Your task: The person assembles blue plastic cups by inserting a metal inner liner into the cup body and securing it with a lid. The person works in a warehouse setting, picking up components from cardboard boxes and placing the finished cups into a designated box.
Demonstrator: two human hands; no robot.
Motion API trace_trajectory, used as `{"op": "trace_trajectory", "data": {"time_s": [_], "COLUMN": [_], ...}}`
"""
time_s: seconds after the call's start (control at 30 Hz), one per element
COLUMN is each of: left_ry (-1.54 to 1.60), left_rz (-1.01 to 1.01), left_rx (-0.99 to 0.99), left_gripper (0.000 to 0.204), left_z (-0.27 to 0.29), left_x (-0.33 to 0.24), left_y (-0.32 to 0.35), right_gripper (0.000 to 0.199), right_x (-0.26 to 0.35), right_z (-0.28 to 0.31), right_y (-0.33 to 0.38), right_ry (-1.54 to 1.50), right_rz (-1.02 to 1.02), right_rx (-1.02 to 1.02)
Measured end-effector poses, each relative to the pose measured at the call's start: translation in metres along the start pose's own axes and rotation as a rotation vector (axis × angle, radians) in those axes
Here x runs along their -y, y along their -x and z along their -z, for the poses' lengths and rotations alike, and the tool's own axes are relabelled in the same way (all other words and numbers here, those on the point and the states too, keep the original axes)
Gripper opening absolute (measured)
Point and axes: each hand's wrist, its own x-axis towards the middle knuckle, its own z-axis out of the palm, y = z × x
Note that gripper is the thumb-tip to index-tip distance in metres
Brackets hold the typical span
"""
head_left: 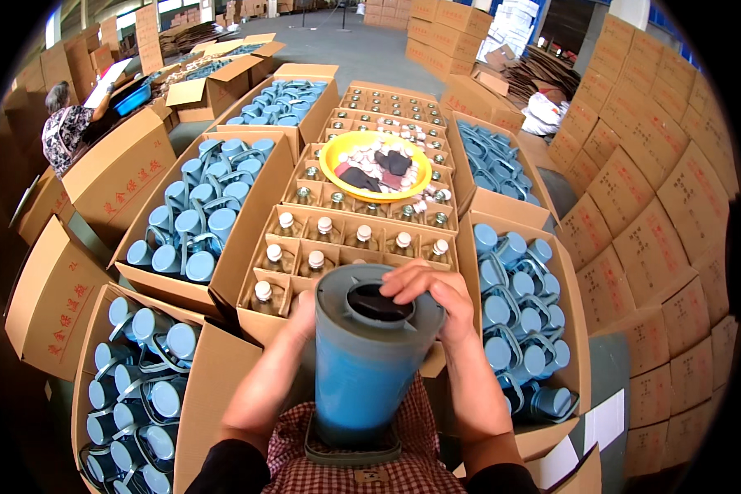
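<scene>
In front of my body stands a blue thermos casing (362, 370), its grey ring-shaped end facing up around a dark round opening. My left hand (305, 311) grips the casing's left side near the top, with most of its fingers hidden behind it. Over the grey rim from the right comes my right hand (436, 296), palm against the side and fingertips bent at the dark opening. Just beyond is a partitioned carton (259, 329) of glass liners with white caps (323, 224). A yellow basin (329, 169) of small pale pieces and dark cloths rests farther back on the liners.
Cartons of blue thermos casings flank me on the left (188, 221) and right (521, 284). Stacked brown boxes (626, 230) wall the right side. Open carton flaps (49, 300) stick out at the left. A person (66, 132) works at the far left beside a blue bin (132, 100).
</scene>
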Motion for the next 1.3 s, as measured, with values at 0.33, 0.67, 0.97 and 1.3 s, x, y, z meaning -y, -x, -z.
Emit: {"op": "trace_trajectory", "data": {"time_s": [0.33, 0.67, 0.97, 1.3], "left_ry": [-0.052, 0.173, 0.227, -0.23], "left_rz": [0.293, 0.558, 0.612, 0.34], "left_rx": [-0.286, -0.671, -0.214, 0.729], "left_gripper": [0.035, 0.016, 0.02, 0.029], "left_z": [0.001, -0.02, -0.119, -0.288], "left_x": [0.03, 0.082, 0.04, 0.089], "left_y": [0.1, 0.146, 0.056, -0.002], "right_gripper": [0.069, 0.023, 0.01, 0.038], "right_x": [-0.019, 0.007, 0.061, 0.253], "right_z": [-0.002, -0.05, -0.026, 0.057], "right_y": [0.174, 0.281, 0.251, 0.3], "right_ry": [0.198, 0.563, 1.097, 1.417], "right_rz": [-0.415, -0.357, 0.124, 0.021], "right_rx": [-0.131, 0.106, -0.54, -1.191]}}
